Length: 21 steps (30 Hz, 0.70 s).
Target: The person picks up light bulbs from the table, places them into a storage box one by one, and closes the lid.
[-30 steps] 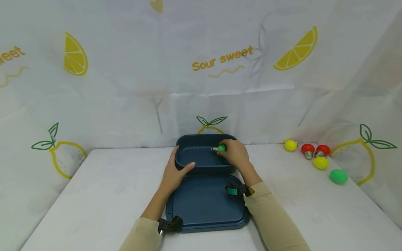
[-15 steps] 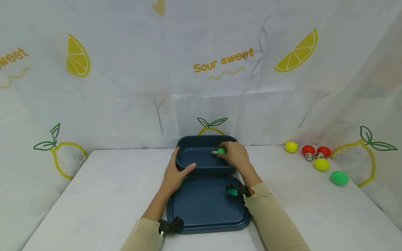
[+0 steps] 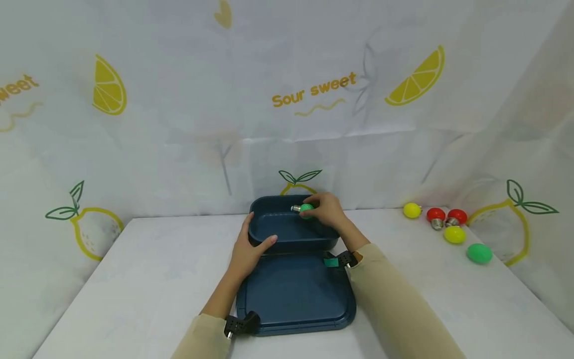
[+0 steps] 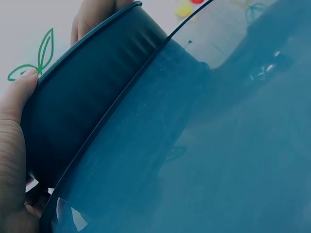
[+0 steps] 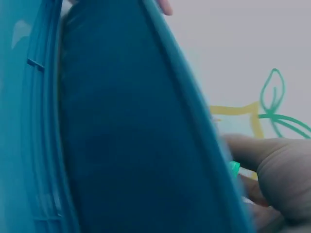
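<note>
In the head view, my right hand (image 3: 328,213) pinches a green light bulb (image 3: 306,210) over the dark blue box (image 3: 296,245), its metal screw base pointing left. My left hand (image 3: 244,253) holds the box at its left front corner, thumb at the front rim and fingers along the left side. In the left wrist view, the thumb (image 4: 19,94) lies against the box wall (image 4: 87,92). From the right wrist, only a bit of the green bulb (image 5: 234,168) shows between the fingers, past the box rim. The box's visible floor is bare.
A dark blue lid (image 3: 296,294) lies flat in front of the box. On the right of the white table are two red bulbs (image 3: 435,215), two yellow bulbs (image 3: 455,235) and another green bulb (image 3: 480,254). A lemon-printed white cloth (image 3: 188,164) hangs behind.
My right hand has lifted a little and shifted left with the green bulb, mostly in the last half second. My left hand and the box stay in place.
</note>
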Available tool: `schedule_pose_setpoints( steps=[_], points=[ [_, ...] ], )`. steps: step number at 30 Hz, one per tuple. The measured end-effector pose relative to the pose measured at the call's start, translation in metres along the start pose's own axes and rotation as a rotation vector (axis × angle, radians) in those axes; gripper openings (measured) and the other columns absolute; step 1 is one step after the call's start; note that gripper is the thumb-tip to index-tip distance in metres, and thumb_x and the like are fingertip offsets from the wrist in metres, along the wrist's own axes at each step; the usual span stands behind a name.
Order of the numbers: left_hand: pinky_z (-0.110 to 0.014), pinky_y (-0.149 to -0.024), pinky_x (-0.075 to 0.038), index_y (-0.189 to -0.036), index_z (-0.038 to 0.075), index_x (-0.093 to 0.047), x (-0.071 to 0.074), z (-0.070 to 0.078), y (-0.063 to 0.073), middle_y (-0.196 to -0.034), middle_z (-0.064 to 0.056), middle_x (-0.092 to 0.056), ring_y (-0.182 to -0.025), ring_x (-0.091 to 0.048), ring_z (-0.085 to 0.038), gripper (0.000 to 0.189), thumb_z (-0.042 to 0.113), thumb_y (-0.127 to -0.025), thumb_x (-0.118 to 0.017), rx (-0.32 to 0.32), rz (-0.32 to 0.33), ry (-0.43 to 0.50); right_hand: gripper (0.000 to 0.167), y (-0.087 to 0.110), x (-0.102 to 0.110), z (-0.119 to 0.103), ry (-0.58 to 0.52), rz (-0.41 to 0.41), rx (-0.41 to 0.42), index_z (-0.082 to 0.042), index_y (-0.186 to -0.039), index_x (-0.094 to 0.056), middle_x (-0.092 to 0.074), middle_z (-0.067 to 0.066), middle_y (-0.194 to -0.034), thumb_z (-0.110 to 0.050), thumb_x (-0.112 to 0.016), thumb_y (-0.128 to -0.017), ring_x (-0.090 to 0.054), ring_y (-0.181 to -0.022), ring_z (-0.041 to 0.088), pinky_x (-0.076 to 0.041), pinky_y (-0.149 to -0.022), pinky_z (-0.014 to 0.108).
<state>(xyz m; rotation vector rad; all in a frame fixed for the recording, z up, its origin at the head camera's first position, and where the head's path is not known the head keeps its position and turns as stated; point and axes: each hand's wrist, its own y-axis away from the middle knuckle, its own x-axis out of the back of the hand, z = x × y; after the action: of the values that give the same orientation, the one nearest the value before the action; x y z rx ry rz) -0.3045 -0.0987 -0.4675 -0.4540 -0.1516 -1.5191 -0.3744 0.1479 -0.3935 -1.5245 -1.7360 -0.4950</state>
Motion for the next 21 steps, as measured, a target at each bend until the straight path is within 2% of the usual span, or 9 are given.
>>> schedule_pose_setpoints(
  steps=[7, 11, 21],
  points=[
    [-0.063, -0.122, -0.026, -0.162, 0.031, -0.018, -0.002, 0.000, 0.001, -0.169, -0.008, -0.024, -0.155, -0.026, -0.035, 0.096, 0.052, -0.087, -0.074, 0.000, -0.016, 0.010, 0.043, -0.004, -0.013, 0.006, -0.078, -0.076, -0.038, -0.008, -0.126, -0.071, -0.071, 0.016, -0.124, -0.024, -0.081, -0.087, -0.067, -0.111, 0.032, -0.057, -0.090, 0.043],
    [-0.063, -0.122, -0.025, -0.162, 0.031, -0.018, -0.002, 0.002, 0.002, -0.169, -0.007, -0.023, -0.155, -0.025, -0.034, 0.096, 0.052, -0.087, -0.074, 0.001, -0.013, 0.013, 0.043, -0.005, -0.016, 0.006, -0.078, -0.098, -0.041, -0.009, -0.126, -0.071, -0.071, 0.015, -0.123, -0.023, -0.081, -0.087, -0.067, -0.110, 0.031, -0.057, -0.090, 0.042],
    [-0.063, -0.122, -0.025, -0.163, 0.029, -0.017, 0.002, 0.002, 0.001, -0.169, -0.007, -0.023, -0.155, -0.026, -0.035, 0.097, 0.052, -0.087, -0.074, 0.000, -0.018, 0.017, 0.045, -0.008, -0.020, 0.005, -0.070, -0.130, -0.057, -0.008, -0.129, -0.069, -0.070, 0.015, -0.127, -0.024, -0.080, -0.088, -0.065, -0.118, 0.032, -0.055, -0.098, 0.046]
  ],
)
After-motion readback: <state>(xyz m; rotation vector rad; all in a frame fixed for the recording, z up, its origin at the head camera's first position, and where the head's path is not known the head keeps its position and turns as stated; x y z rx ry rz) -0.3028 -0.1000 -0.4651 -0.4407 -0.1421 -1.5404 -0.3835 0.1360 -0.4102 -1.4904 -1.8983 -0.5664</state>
